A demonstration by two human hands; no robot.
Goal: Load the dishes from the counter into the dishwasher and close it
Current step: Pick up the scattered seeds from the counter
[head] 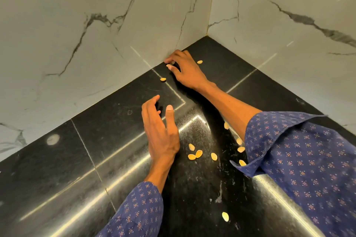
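Note:
No dishes and no dishwasher are in view. I look down at a glossy black stone counter (57, 169) in a corner of white marble walls. Several pale nut shells lie scattered on it, a cluster (195, 154) in the middle, one shell (163, 79) near the left wall and one (199, 61) further back. My right hand (185, 72) reaches into the corner by the wall, its fingertips pinched on a small shell. My left hand (160, 131) hovers over the counter, fingers spread and curved, holding nothing.
The marble walls (96, 25) meet at a corner seam (211, 5) just behind my right hand. A single shell (225, 216) lies near the bottom of the view. A faint round mark (53, 139) shows on the counter at left.

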